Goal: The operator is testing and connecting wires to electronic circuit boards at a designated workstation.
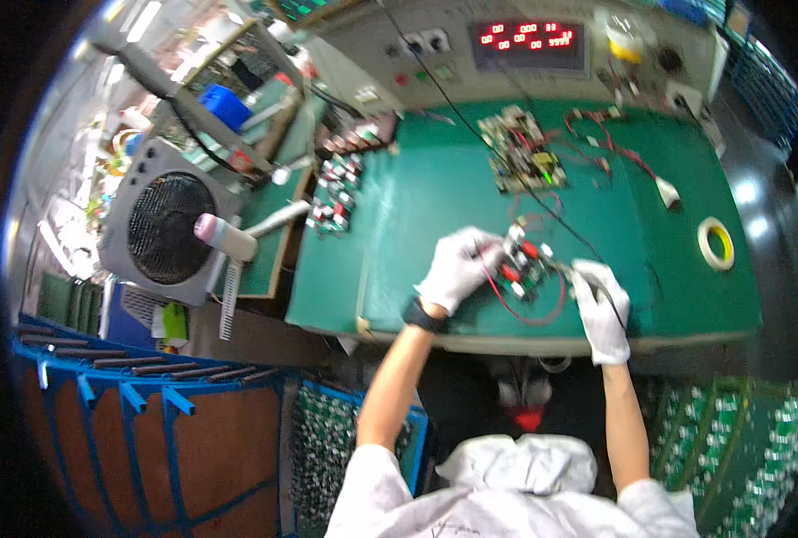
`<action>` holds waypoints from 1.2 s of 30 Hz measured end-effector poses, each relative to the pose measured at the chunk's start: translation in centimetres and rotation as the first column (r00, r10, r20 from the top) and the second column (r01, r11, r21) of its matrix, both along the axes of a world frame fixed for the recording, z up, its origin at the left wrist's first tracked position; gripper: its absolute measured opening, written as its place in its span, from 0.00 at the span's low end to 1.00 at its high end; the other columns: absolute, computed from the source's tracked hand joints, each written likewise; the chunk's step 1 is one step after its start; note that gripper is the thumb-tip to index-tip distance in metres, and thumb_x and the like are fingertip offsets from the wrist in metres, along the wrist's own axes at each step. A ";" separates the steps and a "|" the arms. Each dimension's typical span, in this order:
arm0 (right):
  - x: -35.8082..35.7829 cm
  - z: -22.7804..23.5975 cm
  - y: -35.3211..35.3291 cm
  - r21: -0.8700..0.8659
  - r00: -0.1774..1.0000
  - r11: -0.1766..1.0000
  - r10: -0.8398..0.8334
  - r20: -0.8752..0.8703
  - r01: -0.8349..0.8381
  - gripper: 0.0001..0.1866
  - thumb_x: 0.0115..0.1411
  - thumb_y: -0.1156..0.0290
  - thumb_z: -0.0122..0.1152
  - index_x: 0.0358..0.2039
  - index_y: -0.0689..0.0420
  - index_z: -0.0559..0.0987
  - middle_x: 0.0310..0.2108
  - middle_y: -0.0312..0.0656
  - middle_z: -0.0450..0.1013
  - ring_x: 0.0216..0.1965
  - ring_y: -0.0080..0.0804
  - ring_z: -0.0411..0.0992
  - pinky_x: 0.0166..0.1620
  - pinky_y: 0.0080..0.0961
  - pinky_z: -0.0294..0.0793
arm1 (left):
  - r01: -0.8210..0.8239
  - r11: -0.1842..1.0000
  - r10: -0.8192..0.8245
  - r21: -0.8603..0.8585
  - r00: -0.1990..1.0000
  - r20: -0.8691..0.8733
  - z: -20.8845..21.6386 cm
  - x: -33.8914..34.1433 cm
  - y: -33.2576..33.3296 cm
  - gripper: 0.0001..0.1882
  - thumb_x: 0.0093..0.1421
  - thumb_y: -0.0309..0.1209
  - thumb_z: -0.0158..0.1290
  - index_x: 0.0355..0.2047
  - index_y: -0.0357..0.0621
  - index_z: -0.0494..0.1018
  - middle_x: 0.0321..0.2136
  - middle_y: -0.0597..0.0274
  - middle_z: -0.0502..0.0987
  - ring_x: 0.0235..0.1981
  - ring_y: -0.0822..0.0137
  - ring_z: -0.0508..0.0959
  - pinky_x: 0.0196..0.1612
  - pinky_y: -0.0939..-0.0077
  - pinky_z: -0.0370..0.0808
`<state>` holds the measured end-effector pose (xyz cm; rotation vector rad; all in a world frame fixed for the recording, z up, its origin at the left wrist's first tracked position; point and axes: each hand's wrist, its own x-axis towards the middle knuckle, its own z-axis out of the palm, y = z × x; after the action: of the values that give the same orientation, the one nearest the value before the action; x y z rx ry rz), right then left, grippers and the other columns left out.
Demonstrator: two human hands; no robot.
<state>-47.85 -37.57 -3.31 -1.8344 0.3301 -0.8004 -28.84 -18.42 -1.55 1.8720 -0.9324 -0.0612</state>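
As for the small circuit board (529,272) with red parts, sits between the two gloved hands, over the front part of the green bench (408,179); cannot tell whether resting on it or slightly lifted. Lies just right of the left hand (457,269), and leftward of, and a little farther out than, the right hand (602,309). Seems to run lengthwise away from the body at a slight slant (too blurred to be sure). Is nearer to the left hand, apparently pinched at its left edge between drawn-together fingertips. On the right, pinches what looks like a slim tool (560,267), directed leftward at the board. Trails a red wire (542,320) in a loop toward the body. Stands well apart from the larger circuit board (517,160), farther out.
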 end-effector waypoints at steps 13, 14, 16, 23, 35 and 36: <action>-1.0 2.2 -0.6 -0.131 0.972 0.964 0.233 0.014 -0.230 0.08 0.65 0.75 0.66 0.44 0.61 0.83 0.36 0.40 0.83 0.34 0.19 0.80 0.38 0.19 0.78 | 0.060 0.998 -0.058 0.017 0.995 -0.081 -0.4 0.4 0.1 0.11 0.65 0.30 0.62 0.42 0.35 0.82 0.27 0.60 0.83 0.23 0.75 0.82 0.30 0.79 0.77; -1.0 2.2 -0.5 -0.129 0.973 0.965 0.230 0.013 -0.226 0.08 0.65 0.75 0.66 0.44 0.61 0.83 0.36 0.40 0.83 0.34 0.19 0.80 0.38 0.19 0.78 | 0.051 0.998 -0.050 0.027 0.998 -0.039 -0.3 0.3 0.0 0.11 0.65 0.30 0.61 0.42 0.35 0.82 0.27 0.60 0.83 0.23 0.75 0.82 0.30 0.79 0.77; -0.9 2.3 -0.4 -0.158 0.970 0.958 0.243 0.013 -0.238 0.08 0.64 0.75 0.66 0.43 0.60 0.83 0.36 0.40 0.83 0.35 0.22 0.81 0.38 0.20 0.79 | 0.041 0.998 -0.041 0.039 0.999 0.003 -0.3 0.2 0.1 0.11 0.65 0.30 0.61 0.42 0.35 0.82 0.27 0.60 0.83 0.23 0.75 0.82 0.30 0.79 0.77; -0.6 2.1 -0.4 -0.194 0.972 0.953 0.236 0.001 -0.231 0.07 0.63 0.76 0.67 0.42 0.60 0.84 0.37 0.42 0.83 0.36 0.28 0.82 0.39 0.23 0.80 | 0.039 0.994 -0.035 0.103 0.999 -0.039 0.3 0.3 0.2 0.12 0.66 0.31 0.62 0.43 0.34 0.82 0.30 0.61 0.83 0.29 0.74 0.81 0.37 0.78 0.77; -1.1 1.9 -0.2 -0.093 0.965 0.961 0.258 -0.044 -0.261 0.07 0.63 0.79 0.66 0.42 0.63 0.82 0.38 0.47 0.83 0.38 0.35 0.85 0.42 0.29 0.82 | 0.032 0.999 -0.037 -0.036 0.988 -0.150 -1.2 0.0 0.0 0.07 0.61 0.27 0.63 0.38 0.39 0.84 0.29 0.56 0.82 0.30 0.66 0.81 0.37 0.71 0.78; -1.3 2.1 -0.2 -0.062 0.964 0.963 0.257 -0.062 -0.261 0.07 0.62 0.79 0.66 0.42 0.64 0.82 0.37 0.47 0.83 0.38 0.35 0.85 0.42 0.28 0.82 | 0.028 1.000 -0.028 -0.006 0.982 -0.188 -0.5 -0.3 0.0 0.07 0.61 0.28 0.63 0.38 0.40 0.84 0.29 0.55 0.82 0.31 0.63 0.82 0.38 0.69 0.78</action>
<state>-49.14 -37.76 -1.24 -1.9187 0.0925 -0.5878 -29.15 -18.45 -2.01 1.8153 -0.8279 -0.2493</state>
